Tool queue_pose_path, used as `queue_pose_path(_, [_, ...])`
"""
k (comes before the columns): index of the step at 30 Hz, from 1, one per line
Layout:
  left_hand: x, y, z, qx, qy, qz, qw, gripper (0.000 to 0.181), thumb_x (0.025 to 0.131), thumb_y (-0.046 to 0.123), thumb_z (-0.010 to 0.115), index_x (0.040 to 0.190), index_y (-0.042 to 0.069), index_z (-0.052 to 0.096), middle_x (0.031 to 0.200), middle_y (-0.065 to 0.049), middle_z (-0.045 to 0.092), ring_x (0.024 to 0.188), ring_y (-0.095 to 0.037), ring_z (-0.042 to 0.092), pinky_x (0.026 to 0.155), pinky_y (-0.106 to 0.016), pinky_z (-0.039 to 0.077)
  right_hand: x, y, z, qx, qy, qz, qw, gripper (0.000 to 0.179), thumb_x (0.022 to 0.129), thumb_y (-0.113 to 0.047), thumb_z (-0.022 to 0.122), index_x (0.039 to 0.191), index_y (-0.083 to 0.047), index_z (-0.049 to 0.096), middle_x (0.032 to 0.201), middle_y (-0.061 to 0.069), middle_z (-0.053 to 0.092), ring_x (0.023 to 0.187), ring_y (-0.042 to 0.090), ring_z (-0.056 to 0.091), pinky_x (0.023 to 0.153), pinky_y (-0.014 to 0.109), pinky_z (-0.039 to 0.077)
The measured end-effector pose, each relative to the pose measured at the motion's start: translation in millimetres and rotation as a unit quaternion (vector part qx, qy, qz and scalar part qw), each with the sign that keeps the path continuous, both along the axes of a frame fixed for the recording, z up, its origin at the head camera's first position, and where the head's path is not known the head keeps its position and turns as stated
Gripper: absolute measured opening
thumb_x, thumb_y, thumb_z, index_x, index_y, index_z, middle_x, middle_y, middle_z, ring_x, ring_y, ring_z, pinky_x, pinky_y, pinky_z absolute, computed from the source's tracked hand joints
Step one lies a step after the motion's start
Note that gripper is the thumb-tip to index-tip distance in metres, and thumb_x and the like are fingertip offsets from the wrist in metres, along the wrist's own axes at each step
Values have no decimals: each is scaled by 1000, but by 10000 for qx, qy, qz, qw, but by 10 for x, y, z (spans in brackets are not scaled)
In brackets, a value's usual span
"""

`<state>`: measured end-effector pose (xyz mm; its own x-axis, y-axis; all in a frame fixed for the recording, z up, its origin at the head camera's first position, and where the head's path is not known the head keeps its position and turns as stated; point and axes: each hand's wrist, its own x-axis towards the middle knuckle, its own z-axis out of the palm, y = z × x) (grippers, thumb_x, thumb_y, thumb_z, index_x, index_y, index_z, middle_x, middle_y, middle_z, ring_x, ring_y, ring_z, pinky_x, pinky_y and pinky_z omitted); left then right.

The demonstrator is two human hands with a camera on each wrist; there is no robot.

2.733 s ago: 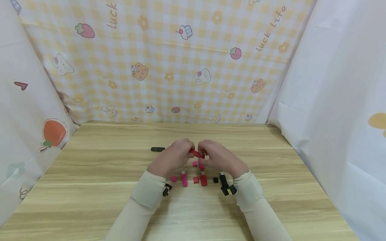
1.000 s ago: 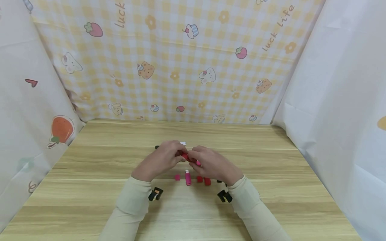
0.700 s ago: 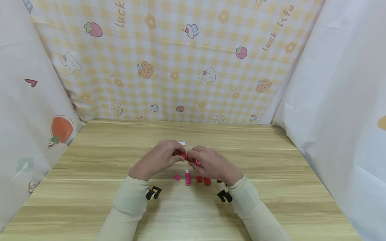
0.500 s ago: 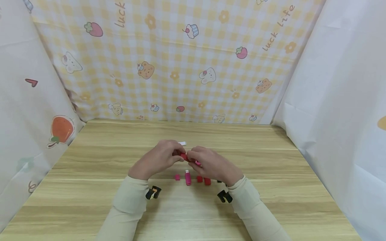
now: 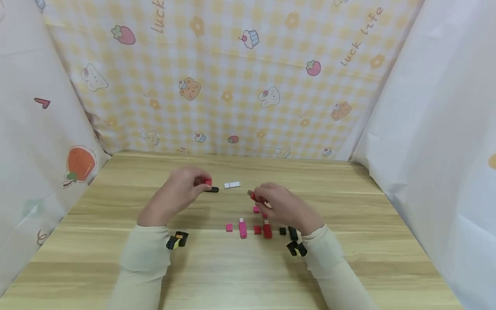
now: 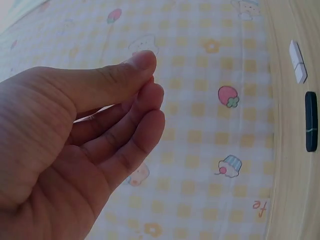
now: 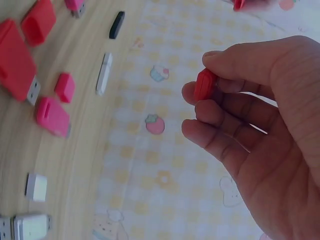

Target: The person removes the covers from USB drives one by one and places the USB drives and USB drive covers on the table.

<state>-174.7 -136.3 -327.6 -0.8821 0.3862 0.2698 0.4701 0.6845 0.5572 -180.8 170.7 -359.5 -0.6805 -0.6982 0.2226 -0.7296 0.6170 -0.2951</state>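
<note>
My left hand (image 5: 176, 191) pinches a small red cap (image 5: 208, 182) between thumb and fingertips, just above a black capped USB stick (image 5: 213, 189). In the left wrist view the fingers hide nearly all of the cap. My right hand (image 5: 284, 204) grips a red USB stick (image 5: 253, 196), its metal plug bare and pointing left in the head view. From the right wrist view, the closed end of that red stick (image 7: 204, 86) shows between thumb and fingers. Under the right hand lie a pink cap (image 5: 256, 209) and a partly covered pink USB stick (image 5: 265, 214).
A white capped USB stick (image 5: 232, 185) lies at the back. The front row has a pink cap (image 5: 229, 227), pink stick (image 5: 242, 228), red cap (image 5: 257, 230), red stick (image 5: 268, 230), black cap (image 5: 283, 231) and black stick (image 5: 293, 234). The right wrist view shows a white cap (image 7: 36, 187).
Both hands were together on the red USB stick. Its cap has come off, the left hand moving away left with the cap while the right hand keeps the stick, slightly further right.
</note>
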Motion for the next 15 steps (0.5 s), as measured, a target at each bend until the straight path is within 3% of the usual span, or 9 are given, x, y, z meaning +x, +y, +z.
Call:
queue_pose_path(10, [-37,222,-78,9,227,-280,9993,5,94,1,82,97,-1,78,92,-8,74,81,-17,66,72,-29,60,19,-94,72,-61,-270,-422,9987,22,102,-12,73,87,-17,58,81,-6,56,74,10,50,64,23,45])
queue_pose_path(15, [-43,279,-105,-9,183,-310,9994,5,94,2,81,98,0,78,93,-7,74,81,-16,65,72,-29,59,-1,-160,91,-72,-474,-673,9966,20,102,-13,71,88,-18,57,79,-7,58,63,4,54,63,23,46])
